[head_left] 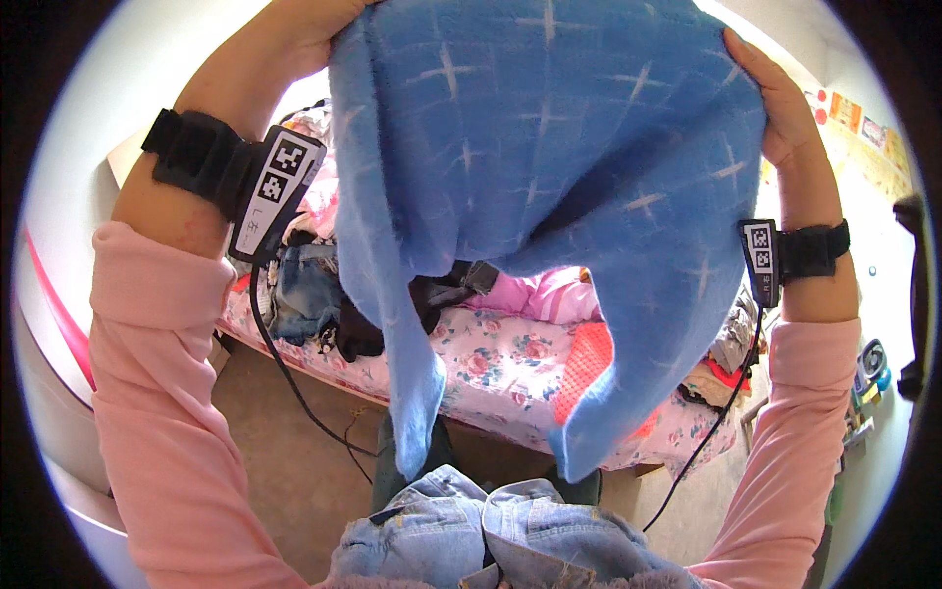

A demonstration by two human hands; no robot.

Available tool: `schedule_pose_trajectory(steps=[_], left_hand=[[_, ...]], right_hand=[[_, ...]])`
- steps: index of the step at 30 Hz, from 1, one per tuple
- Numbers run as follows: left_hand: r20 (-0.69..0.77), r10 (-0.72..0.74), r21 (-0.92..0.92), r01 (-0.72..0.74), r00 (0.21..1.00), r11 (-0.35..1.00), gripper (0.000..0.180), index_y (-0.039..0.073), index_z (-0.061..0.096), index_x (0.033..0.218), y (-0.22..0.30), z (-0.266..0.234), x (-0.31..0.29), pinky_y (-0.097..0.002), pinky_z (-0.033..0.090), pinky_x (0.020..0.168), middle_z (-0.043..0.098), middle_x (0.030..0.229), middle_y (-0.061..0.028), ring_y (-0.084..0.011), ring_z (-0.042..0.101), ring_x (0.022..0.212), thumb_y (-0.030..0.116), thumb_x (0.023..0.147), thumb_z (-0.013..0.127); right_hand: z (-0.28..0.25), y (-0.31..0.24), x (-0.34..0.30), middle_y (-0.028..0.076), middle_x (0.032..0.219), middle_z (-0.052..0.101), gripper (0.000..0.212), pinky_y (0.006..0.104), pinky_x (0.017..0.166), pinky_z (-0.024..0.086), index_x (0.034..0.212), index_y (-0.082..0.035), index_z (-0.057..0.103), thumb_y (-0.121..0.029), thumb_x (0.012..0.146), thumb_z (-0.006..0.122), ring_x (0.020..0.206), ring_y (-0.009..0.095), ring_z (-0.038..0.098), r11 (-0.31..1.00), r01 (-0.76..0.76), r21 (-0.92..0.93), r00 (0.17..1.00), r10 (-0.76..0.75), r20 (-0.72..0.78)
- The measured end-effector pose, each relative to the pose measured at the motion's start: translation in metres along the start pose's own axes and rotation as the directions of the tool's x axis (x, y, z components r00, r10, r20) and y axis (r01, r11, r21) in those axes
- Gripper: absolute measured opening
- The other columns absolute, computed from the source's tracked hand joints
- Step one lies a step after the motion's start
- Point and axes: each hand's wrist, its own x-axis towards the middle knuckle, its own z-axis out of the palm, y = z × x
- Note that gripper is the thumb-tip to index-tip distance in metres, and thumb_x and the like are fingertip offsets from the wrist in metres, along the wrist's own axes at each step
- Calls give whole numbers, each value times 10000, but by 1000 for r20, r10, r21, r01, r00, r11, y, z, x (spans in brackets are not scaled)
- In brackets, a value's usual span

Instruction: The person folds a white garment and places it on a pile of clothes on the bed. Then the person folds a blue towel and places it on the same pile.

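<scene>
A plush blue cloth (510, 147) with white crosses hangs stretched between my raised hands; its exact kind is unclear. My left hand (319, 27) grips its upper left edge, partly cut off by the top of the picture. On the opposite side my right hand (780, 108) pinches the upper right edge, thumb in front and fingers hidden behind the fabric. Two narrow ends of the cloth dangle low, with a gap between them. Through that gap show a bed (471, 368) with a floral cover, a pink garment (530, 297) and a coral knitted piece (586, 368).
Jeans (306, 290) and dark clothes lie on the bed at left, with more clothes (721, 368) piled at right. Black cables (294, 393) run down from my wrist bands. A light blue denim garment (491, 530) is close to my body, above the floor (285, 442).
</scene>
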Motion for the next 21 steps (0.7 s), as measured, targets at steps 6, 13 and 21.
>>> schedule_pose_trajectory(steps=[6, 13, 21], left_hand=[[-285, -90, 318, 183, 954, 930, 424, -107, 608, 940, -11, 41, 7, -359, 502, 596, 642, 850, -214, -270, 630, 685, 308, 863, 575], [29, 207, 335, -204, 978, 920, 409, -31, 617, 1003, -48, 108, 8, -317, 489, 754, 632, 848, -114, -201, 595, 784, 353, 917, 505], [161, 33, 40, -40, 986, 998, 441, -26, 582, 1048, -53, 104, -11, -269, 497, 704, 622, 869, -94, -147, 599, 782, 375, 866, 610]], right_hand=[[50, 13, 0, 138, 931, 649, 401, 361, 767, 528, 1029, 36, 609, -319, 846, 639, 821, 216, 641, 995, -85, -54, 996, 86, 6], [124, 25, -19, 73, 891, 635, 325, 253, 682, 476, 1079, -2, 589, -258, 880, 572, 766, 150, 594, 862, 43, -505, 992, 24, 125], [125, 41, -27, 87, 948, 587, 255, 306, 750, 488, 1050, -24, 615, -106, 818, 549, 833, 181, 593, 786, 432, -442, 874, -246, 418]])
